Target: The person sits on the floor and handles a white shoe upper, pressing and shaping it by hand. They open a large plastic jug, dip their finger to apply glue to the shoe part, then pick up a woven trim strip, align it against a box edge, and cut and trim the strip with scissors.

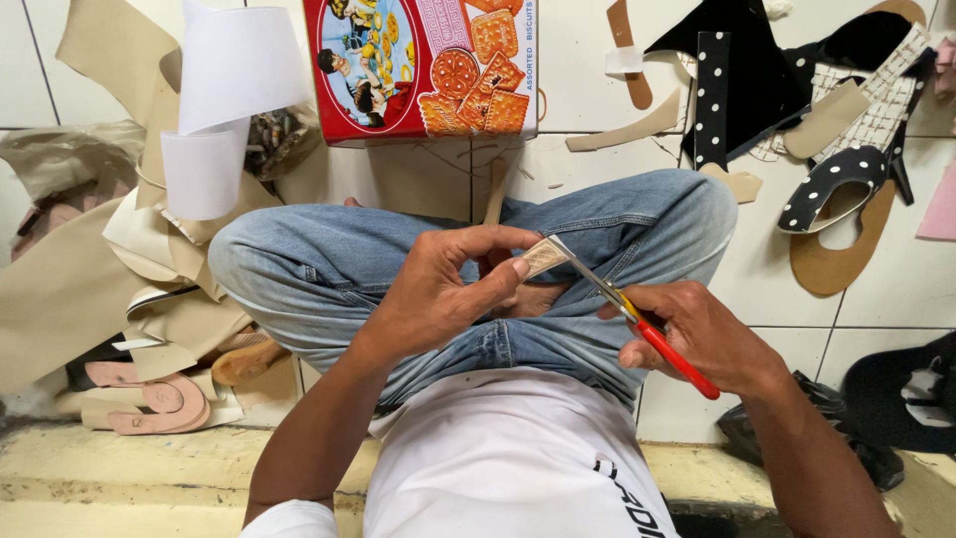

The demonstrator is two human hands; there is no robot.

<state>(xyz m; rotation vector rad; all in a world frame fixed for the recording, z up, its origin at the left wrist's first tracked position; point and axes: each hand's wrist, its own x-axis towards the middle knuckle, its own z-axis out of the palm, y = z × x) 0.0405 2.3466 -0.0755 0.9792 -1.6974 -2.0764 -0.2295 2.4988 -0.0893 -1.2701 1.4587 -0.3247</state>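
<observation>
I sit cross-legged on a white tiled floor in blue jeans. My left hand (448,284) pinches a small beige patterned piece of material (543,256) between thumb and fingers, above my lap. My right hand (702,334) grips red-handled scissors (637,319). Their metal blades point up and left, and their tips meet the edge of the beige piece.
A red biscuit tin (423,65) stands ahead of my knees. Beige sheets, white paper (224,95) and pink sole cut-outs (164,403) are piled at the left. Black polka-dot shoe parts (832,184), a tan insole (841,254) and strips lie at the right.
</observation>
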